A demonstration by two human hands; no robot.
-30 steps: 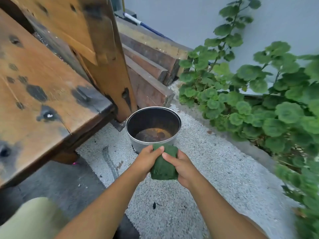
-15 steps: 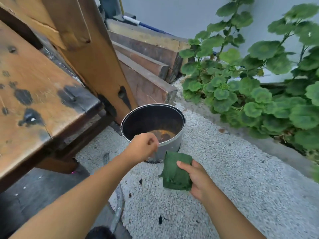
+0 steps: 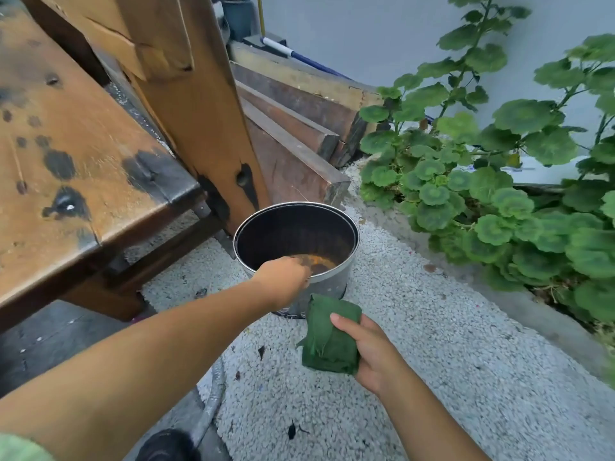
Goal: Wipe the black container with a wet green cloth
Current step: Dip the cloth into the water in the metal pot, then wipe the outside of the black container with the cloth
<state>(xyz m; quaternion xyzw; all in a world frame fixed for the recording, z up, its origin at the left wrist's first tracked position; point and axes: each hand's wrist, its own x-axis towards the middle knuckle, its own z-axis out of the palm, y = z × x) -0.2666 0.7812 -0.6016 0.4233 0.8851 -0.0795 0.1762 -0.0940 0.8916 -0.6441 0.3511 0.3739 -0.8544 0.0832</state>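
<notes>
Head view: left hand (image 3: 281,281) fingers curl over black container (image 3: 293,231) rim; right hand (image 3: 372,347) fingers clasp green cloth (image 3: 329,341).

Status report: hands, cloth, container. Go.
Left hand at near rim of black container, grip unclear. Right hand holds folded green cloth beside its near wall. Nothing between them.

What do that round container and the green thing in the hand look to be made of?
The container looks like thin metal: a bright silvery rim, a dull grey speckled outer wall, and a dark inside with rusty-orange staining at the bottom. The green cloth looks like soft fabric, matte, folded with creases.
</notes>
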